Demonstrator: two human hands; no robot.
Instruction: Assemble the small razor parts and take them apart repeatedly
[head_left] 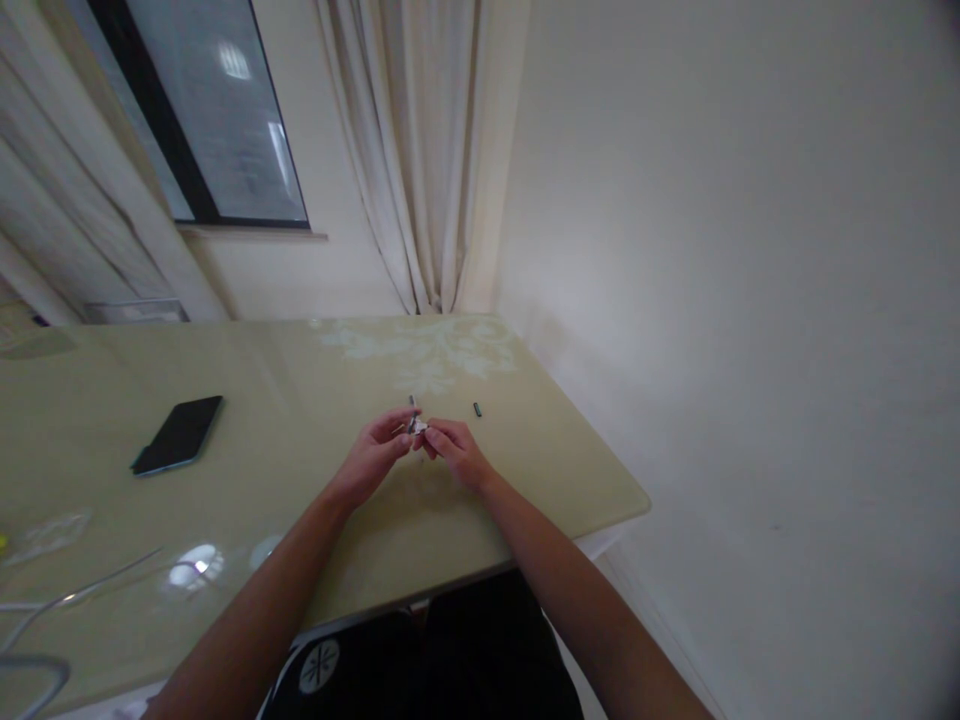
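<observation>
Over the right part of the table, my left hand point(377, 451) and my right hand point(457, 452) meet at the fingertips. Between them is a small whitish and metallic item point(418, 427), too small to name. The left fingers are closed round its left side, where a thin grey piece sticks up toward the far side. My right thumb and fingers pinch its right end. A small dark rectangular piece point(478, 409) lies on the table just beyond my right hand.
The pale green glossy table point(300, 380) meets a white wall on the right. A black tablet-like object point(180, 435) lies at the left. Grey cables point(45, 610) and a clear plastic wrapper point(51, 535) are at the near left. Curtains and a window stand behind.
</observation>
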